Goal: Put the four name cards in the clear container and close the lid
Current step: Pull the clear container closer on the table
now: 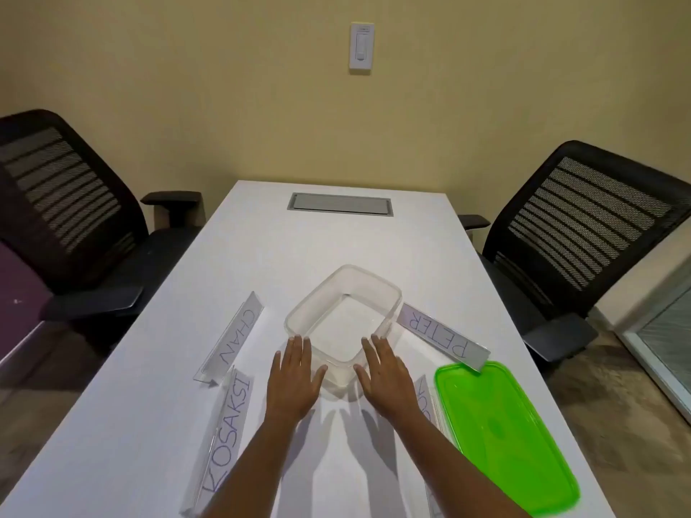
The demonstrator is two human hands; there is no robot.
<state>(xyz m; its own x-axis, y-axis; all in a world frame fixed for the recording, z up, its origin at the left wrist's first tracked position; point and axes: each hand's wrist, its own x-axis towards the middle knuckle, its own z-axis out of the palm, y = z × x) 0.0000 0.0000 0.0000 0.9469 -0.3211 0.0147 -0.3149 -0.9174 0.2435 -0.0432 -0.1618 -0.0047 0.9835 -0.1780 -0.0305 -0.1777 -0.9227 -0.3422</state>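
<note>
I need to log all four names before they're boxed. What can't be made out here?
- Fourth name card, head view: mostly hidden behind the right hand and forearm; name unreadable.
- KOSAKSI card: its near end is covered by the left forearm.
- Green lid: covers one corner of the PETER card.

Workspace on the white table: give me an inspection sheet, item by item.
Surface: white table, with a grey hatch at its far end.
Job's things: clear container open and empty; green lid flat on the right; name cards CHAN, KOSAKSI, PETER, and a fourth card partly hidden, all outside the container.
Clutter: nothing seen.
Grips: left hand and right hand open, flat beside the container's near corner, holding nothing.
Cables: nothing seen.
Surroundings: two black chairs, wall switch.
</note>
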